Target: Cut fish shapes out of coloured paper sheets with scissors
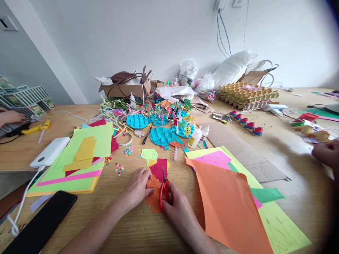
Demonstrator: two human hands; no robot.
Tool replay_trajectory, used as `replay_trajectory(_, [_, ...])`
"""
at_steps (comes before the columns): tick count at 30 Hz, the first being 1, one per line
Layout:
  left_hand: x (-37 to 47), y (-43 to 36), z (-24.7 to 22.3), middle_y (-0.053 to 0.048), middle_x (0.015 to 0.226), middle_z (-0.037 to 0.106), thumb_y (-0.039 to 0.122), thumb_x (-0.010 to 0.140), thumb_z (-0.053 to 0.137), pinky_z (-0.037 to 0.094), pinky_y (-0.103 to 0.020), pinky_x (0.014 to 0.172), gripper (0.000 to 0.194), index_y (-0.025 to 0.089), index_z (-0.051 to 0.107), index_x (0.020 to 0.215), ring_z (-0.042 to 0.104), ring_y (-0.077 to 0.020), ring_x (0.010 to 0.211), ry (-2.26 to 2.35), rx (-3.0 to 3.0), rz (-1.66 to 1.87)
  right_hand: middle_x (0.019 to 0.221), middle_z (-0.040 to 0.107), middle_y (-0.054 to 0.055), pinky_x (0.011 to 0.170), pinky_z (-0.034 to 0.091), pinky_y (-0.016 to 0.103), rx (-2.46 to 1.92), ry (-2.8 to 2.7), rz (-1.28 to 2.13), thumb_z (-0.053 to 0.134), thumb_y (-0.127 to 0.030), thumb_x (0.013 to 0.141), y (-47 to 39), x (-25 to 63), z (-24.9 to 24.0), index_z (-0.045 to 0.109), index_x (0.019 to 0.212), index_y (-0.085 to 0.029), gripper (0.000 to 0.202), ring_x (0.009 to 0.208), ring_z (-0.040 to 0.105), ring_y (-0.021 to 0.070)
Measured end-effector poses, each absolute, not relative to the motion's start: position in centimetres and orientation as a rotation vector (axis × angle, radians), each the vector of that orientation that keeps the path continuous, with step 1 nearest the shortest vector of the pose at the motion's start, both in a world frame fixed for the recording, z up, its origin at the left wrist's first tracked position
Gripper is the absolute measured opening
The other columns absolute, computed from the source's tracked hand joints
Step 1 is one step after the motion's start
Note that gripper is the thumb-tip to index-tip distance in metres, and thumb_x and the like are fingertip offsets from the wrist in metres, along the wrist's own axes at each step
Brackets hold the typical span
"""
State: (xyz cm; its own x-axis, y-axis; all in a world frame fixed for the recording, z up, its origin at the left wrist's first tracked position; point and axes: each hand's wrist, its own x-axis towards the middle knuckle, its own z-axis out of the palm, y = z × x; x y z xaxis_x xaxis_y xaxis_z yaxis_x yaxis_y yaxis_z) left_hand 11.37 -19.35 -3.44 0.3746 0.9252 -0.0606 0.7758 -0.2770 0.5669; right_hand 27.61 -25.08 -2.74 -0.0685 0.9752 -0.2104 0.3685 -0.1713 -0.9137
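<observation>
My right hand (178, 203) is closed round the handles of red scissors (163, 195), whose narrow blades are together and point away from me. Against the table, my left hand (137, 187) grips the left edge of an orange paper piece (153, 185) with fish-like pencil lines. Just beyond lies a dark red paper piece (159, 168) with a drawn eye and mouth, partly over yellow paper. Farther off is a light green paper piece (149, 154), drawn on as well. A large orange sheet (227, 201) is to the right of my right hand.
Stacked coloured paper (90, 151), a power bank (50, 151) and a black phone (45, 222) lie left. Blue slotted discs (161, 136), glue bottles (195, 137) and tape (124, 139) are ahead. Other people's hands (327, 153) show at both sides. Egg trays (246, 93) stand at the back.
</observation>
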Motion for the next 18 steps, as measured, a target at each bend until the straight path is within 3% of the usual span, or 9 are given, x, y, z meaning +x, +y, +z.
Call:
replay_trajectory(6, [11.2,-19.4,-3.6,-0.006,0.106,0.055,0.009,0.064,0.063,0.036,-0.034,0.089,0.039,0.022,0.050,0.099,0.048,-0.0227,0.103,1.447,2.131,0.371,0.095,0.068,0.007,0.074,0.052,0.031,-1.238,-1.095,1.507,0.057,-0.015,0.065,-24.8,27.1,-2.8,0.055,0.094,-0.018,0.029,0.088,0.065,0.0237])
replay_trajectory(18, [11.5,-19.0,-3.1,-0.002,0.087,0.052,0.007,0.063,0.058,0.038,-0.030,0.073,0.021,0.021,0.048,0.076,0.048,-0.0204,0.084,1.467,2.135,0.391,0.100,0.068,0.007,0.083,0.051,0.034,-1.148,-1.020,1.493,0.056,-0.008,0.065,-24.9,26.8,-3.8,0.055,0.097,-0.018,0.033,0.095,0.063,0.0239])
